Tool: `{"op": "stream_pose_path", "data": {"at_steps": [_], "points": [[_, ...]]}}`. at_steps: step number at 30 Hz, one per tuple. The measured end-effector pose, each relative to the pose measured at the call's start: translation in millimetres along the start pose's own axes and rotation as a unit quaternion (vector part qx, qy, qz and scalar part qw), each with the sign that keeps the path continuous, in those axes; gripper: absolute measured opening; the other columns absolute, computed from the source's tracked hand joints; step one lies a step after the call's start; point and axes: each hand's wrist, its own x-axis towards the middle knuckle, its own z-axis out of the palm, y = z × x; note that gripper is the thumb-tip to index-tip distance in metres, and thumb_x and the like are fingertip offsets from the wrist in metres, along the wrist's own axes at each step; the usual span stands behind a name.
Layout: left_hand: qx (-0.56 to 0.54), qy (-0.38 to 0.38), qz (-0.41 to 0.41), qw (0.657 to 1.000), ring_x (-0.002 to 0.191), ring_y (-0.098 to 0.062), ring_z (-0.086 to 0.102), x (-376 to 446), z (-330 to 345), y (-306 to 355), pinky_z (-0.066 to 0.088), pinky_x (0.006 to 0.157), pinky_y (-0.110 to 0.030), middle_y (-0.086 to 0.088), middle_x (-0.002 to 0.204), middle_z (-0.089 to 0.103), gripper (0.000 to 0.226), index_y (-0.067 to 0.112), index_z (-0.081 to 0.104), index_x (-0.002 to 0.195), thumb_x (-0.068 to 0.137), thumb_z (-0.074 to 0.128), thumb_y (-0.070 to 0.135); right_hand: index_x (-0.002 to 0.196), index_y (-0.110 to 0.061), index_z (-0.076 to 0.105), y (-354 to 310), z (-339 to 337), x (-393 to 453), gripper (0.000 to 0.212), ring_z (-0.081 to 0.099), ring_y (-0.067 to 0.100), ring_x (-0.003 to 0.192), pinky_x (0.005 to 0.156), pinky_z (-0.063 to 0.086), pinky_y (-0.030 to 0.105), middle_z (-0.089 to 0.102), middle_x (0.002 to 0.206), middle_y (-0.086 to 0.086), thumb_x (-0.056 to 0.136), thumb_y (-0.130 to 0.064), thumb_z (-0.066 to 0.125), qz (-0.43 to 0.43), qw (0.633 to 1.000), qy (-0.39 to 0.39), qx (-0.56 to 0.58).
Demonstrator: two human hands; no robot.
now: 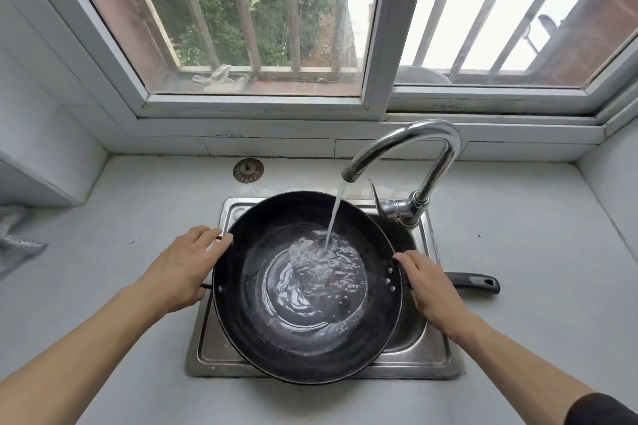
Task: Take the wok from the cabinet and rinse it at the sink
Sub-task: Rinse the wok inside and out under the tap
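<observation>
A large black wok (pixel 262 342) sits over the steel sink (pixel 207 352), covering most of the basin. Water runs from the curved chrome faucet (pixel 411 145) into the wok and pools in its bottom. My left hand (pixel 183 269) grips the wok's left loop handle at the rim. On the opposite rim, my right hand (pixel 428 286) holds the right handle next to the rivets. Both hands keep the wok roughly level under the stream.
A second dark pan lies under the wok in the sink, its black handle (pixel 476 282) pointing right over the counter. A metal sink strainer (pixel 248 171) rests on the counter behind the sink. A grey cloth (pixel 15 241) lies at the far left. The window sill runs behind.
</observation>
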Motion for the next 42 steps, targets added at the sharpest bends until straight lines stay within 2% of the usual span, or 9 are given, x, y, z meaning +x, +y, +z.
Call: {"op": "stream_pose_path", "data": {"at_steps": [3, 7, 14, 19, 24, 31, 35, 38, 42], "points": [[-0.019, -0.029, 0.01, 0.999, 0.116, -0.03, 0.052, 3.1, 2.7, -2.1, 0.057, 0.078, -0.036, -0.004, 0.133, 0.056, 0.109, 0.014, 0.039, 0.139, 0.039, 0.084, 0.02, 0.132, -0.009, 0.047, 1.0, 0.5, -0.5, 0.073, 0.057, 0.03, 0.109, 0.081, 0.055, 0.044, 0.048, 0.133, 0.008, 0.065, 0.016, 0.062, -0.018, 1.0, 0.018, -0.002], [-0.019, -0.033, 0.03, 0.999, 0.121, -0.026, 0.048, 3.7, -0.8, -3.9, 0.055, 0.085, -0.034, 0.003, 0.143, 0.047, 0.109, 0.016, 0.034, 0.142, 0.045, 0.082, 0.025, 0.139, -0.012, 0.039, 7.0, 2.6, -2.4, 0.087, 0.055, 0.028, 0.113, 0.082, 0.054, 0.044, 0.042, 0.142, 0.004, 0.062, 0.02, 0.062, -0.043, 0.999, 0.012, -0.006], [-0.008, -0.018, 0.06, 0.998, 0.093, -0.025, 0.064, 2.9, -16.0, -3.2, 0.059, 0.064, -0.028, 0.0, 0.137, 0.056, 0.128, 0.017, 0.04, 0.137, 0.019, 0.087, 0.034, 0.137, -0.012, 0.048, 0.3, -3.1, -2.6, 0.084, 0.062, 0.023, 0.101, 0.073, 0.054, 0.035, 0.046, 0.146, 0.002, 0.062, 0.019, 0.067, -0.046, 0.999, 0.02, -0.013], [-0.015, -0.044, 0.064, 0.997, 0.1, -0.025, 0.059, 7.0, -13.5, -8.8, 0.058, 0.069, -0.03, 0.002, 0.143, 0.049, 0.125, 0.02, 0.035, 0.139, 0.025, 0.085, 0.031, 0.14, -0.01, 0.046, 6.7, 2.9, -1.1, 0.084, 0.062, 0.026, 0.109, 0.088, 0.055, 0.038, 0.043, 0.149, 0.003, 0.063, 0.022, 0.063, -0.057, 0.998, 0.02, 0.0], [-0.014, -0.067, 0.054, 0.996, 0.104, -0.024, 0.056, 10.7, -10.5, -12.0, 0.057, 0.073, -0.029, 0.001, 0.144, 0.046, 0.118, 0.016, 0.041, 0.138, 0.029, 0.082, 0.034, 0.138, -0.007, 0.048, 6.3, -1.0, -0.5, 0.084, 0.058, 0.027, 0.118, 0.093, 0.053, 0.041, 0.046, 0.147, 0.006, 0.061, 0.026, 0.06, -0.069, 0.997, 0.031, 0.01], [-0.065, -0.11, 0.067, 0.99, 0.122, -0.019, 0.034, 15.5, -16.5, -8.6, 0.038, 0.103, -0.025, 0.008, 0.156, 0.018, 0.108, 0.019, 0.024, 0.151, 0.055, 0.069, 0.035, 0.133, -0.005, 0.052, 11.8, -12.2, -0.8, 0.078, 0.06, 0.031, 0.116, 0.089, 0.054, 0.045, 0.053, 0.139, 0.012, 0.063, 0.027, 0.059, -0.1, 0.994, 0.043, 0.019], [-0.085, -0.125, 0.061, 0.987, 0.123, -0.015, 0.029, 17.6, -17.1, -9.4, 0.032, 0.106, -0.021, 0.01, 0.156, 0.013, 0.111, 0.02, 0.017, 0.153, 0.057, 0.069, 0.037, 0.13, -0.003, 0.055, 11.9, -26.1, 2.2, 0.07, 0.061, 0.031, 0.114, 0.091, 0.054, 0.043, 0.056, 0.135, 0.014, 0.065, 0.024, 0.063, -0.118, 0.991, 0.056, 0.014], [-0.1, -0.113, 0.068, 0.986, 0.123, -0.015, 0.028, 18.4, -19.0, -9.5, 0.031, 0.106, -0.019, 0.01, 0.155, 0.013, 0.11, 0.02, 0.016, 0.153, 0.058, 0.068, 0.039, 0.13, -0.006, 0.054, 10.7, -37.2, 3.7, 0.068, 0.061, 0.031, 0.109, 0.083, 0.055, 0.046, 0.055, 0.135, 0.01, 0.068, 0.021, 0.062, -0.115, 0.992, 0.059, 0.01], [-0.136, -0.098, 0.067, 0.984, 0.126, -0.015, 0.027, 16.8, -15.3, -9.5, 0.03, 0.108, -0.018, 0.009, 0.156, 0.014, 0.109, 0.018, 0.018, 0.153, 0.056, 0.064, 0.039, 0.125, -0.005, 0.057, 7.0, -56.3, 9.1, 0.07, 0.059, 0.029, 0.1, 0.075, 0.056, 0.044, 0.058, 0.13, 0.009, 0.06, 0.018, 0.048, -0.125, 0.99, 0.061, -0.021]]}}
